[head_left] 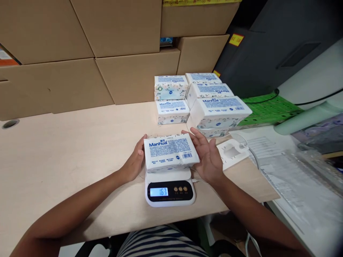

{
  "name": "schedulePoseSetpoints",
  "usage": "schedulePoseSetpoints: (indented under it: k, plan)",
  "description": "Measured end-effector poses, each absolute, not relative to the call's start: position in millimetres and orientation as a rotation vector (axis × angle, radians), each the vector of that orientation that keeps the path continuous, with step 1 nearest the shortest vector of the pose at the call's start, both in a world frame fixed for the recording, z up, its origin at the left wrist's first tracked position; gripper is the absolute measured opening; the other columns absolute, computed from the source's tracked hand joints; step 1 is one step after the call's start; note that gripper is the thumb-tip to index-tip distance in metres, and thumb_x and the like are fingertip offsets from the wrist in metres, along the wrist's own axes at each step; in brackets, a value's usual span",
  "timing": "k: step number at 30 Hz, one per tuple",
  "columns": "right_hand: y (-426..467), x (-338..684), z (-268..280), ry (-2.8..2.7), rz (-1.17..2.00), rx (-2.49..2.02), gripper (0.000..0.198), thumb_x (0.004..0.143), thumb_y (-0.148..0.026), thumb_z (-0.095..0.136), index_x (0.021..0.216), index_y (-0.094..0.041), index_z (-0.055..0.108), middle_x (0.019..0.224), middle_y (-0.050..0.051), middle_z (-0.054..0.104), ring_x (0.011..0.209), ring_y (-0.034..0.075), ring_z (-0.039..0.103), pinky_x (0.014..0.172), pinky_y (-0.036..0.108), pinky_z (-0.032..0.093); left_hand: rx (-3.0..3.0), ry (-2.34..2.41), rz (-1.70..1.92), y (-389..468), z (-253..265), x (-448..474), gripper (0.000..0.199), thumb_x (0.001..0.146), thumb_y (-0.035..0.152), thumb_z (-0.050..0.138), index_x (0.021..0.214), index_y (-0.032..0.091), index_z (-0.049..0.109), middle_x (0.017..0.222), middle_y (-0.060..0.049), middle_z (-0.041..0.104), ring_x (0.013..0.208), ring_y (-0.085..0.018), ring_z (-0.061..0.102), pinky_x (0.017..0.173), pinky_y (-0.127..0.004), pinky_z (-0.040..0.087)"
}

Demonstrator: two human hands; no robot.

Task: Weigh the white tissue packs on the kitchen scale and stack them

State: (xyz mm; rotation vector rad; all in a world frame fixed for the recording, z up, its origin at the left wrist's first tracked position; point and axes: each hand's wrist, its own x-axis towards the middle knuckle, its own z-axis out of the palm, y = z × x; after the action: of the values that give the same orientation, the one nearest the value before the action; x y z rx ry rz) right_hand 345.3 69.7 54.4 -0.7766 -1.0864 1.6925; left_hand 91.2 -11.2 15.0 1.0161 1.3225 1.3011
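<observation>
A white soft pack of tissues (pixel 171 150) with blue Manhua lettering lies on a white digital scale (pixel 168 175), covering most of its platform. The lit display (pixel 158 192) seems to read 1.63, its digits slightly smeared. Along the pack's left side rests my left hand (pixel 135 160), open, fingers stretched forward and partly hidden by the pack. My right hand (pixel 207 157) is open at the right side, its fingers spread and thumb raised, the palm close against the pack's edge. Whether either hand presses on the pack I cannot tell.
Several more tissue packs (pixel 221 110) are stacked behind the scale. Cardboard boxes (pixel 134 78) wall off the back of the table. To the right are a white card with a cutout (pixel 233 153), a cable (pixel 254 159), clear plastic bags (pixel 302 182) and a green crate (pixel 276 109).
</observation>
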Motion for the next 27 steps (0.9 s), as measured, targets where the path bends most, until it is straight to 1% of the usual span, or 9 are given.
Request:
schedulePoseSetpoints:
  k: [3, 7, 9, 12, 15, 17, 20, 23, 27]
  plan:
    - [69, 346, 53, -1.097, 1.670, -0.803, 0.079, 0.086, -0.088, 0.060, 0.145, -0.036, 0.062, 0.158, 0.006, 0.065, 0.157, 0.036, 0.049, 0.126, 0.057, 0.044, 1.077, 1.296, 1.249, -11, 14, 89, 0.109, 0.081, 0.093, 0.060, 0.169, 0.032, 0.042, 0.173, -0.011, 0.048, 0.164, -0.042, 0.038, 0.134, -0.058, 0.036]
    - [68, 345, 53, -1.098, 1.634, -0.814, 0.078, 0.085, -0.089, 0.062, 0.141, -0.035, 0.063, 0.155, 0.007, 0.067, 0.153, 0.036, 0.053, 0.125, 0.058, 0.045, 1.116, 1.292, 1.243, -11, 19, 90, 0.099, 0.083, 0.091, 0.058, 0.163, 0.033, 0.052, 0.170, -0.010, 0.052, 0.161, -0.042, 0.041, 0.130, -0.060, 0.042]
    - [68, 345, 53, -1.084, 1.629, -0.819, 0.077, 0.084, -0.089, 0.064, 0.138, -0.035, 0.064, 0.153, 0.007, 0.068, 0.152, 0.036, 0.055, 0.125, 0.057, 0.046, 1.151, 1.278, 1.222, -11, 21, 91, 0.095, 0.086, 0.092, 0.053, 0.160, 0.033, 0.056, 0.171, -0.010, 0.051, 0.161, -0.044, 0.041, 0.129, -0.062, 0.041]
    - [68, 346, 52, -1.071, 1.639, -0.819, 0.073, 0.085, -0.086, 0.066, 0.136, -0.035, 0.064, 0.153, 0.007, 0.068, 0.151, 0.035, 0.056, 0.125, 0.056, 0.046, 1.234, 1.298, 1.197, -10, 19, 91, 0.090, 0.091, 0.091, 0.045, 0.160, 0.034, 0.055, 0.173, -0.008, 0.047, 0.164, -0.043, 0.035, 0.134, -0.065, 0.032]
    - [70, 348, 49, -1.091, 1.637, -0.807, 0.068, 0.088, -0.084, 0.064, 0.136, -0.035, 0.064, 0.152, 0.006, 0.069, 0.149, 0.033, 0.058, 0.125, 0.057, 0.045, 1.326, 1.305, 1.192, -10, 16, 88, 0.084, 0.096, 0.088, 0.040, 0.162, 0.037, 0.052, 0.175, -0.006, 0.045, 0.168, -0.039, 0.027, 0.138, -0.065, 0.021]
    - [71, 349, 47, -1.097, 1.623, -0.799, 0.065, 0.090, -0.082, 0.063, 0.134, -0.035, 0.065, 0.148, 0.006, 0.071, 0.147, 0.033, 0.060, 0.126, 0.058, 0.044, 1.370, 1.294, 1.194, -10, 14, 87, 0.079, 0.099, 0.085, 0.038, 0.162, 0.040, 0.050, 0.175, -0.004, 0.045, 0.169, -0.037, 0.025, 0.140, -0.064, 0.018]
    - [71, 350, 45, -1.087, 1.612, -0.780, 0.060, 0.092, -0.080, 0.063, 0.133, -0.036, 0.066, 0.143, 0.005, 0.074, 0.143, 0.032, 0.063, 0.125, 0.058, 0.046, 1.362, 1.255, 1.237, -10, 13, 88, 0.075, 0.101, 0.081, 0.040, 0.163, 0.041, 0.049, 0.171, -0.005, 0.050, 0.167, -0.035, 0.033, 0.139, -0.061, 0.021]
    - [71, 349, 44, -1.074, 1.619, -0.759, 0.057, 0.093, -0.078, 0.062, 0.132, -0.036, 0.066, 0.140, 0.005, 0.075, 0.139, 0.031, 0.066, 0.121, 0.058, 0.050, 1.304, 1.206, 1.284, -11, 15, 90, 0.077, 0.100, 0.081, 0.045, 0.165, 0.039, 0.048, 0.166, -0.007, 0.056, 0.163, -0.035, 0.041, 0.138, -0.060, 0.027]
    - [71, 349, 44, -1.074, 1.588, -0.777, 0.057, 0.094, -0.077, 0.061, 0.133, -0.036, 0.066, 0.143, 0.006, 0.073, 0.141, 0.031, 0.065, 0.122, 0.058, 0.049, 1.283, 1.237, 1.267, -10, 19, 92, 0.079, 0.096, 0.085, 0.045, 0.158, 0.039, 0.057, 0.167, -0.007, 0.056, 0.166, -0.036, 0.035, 0.139, -0.060, 0.023]
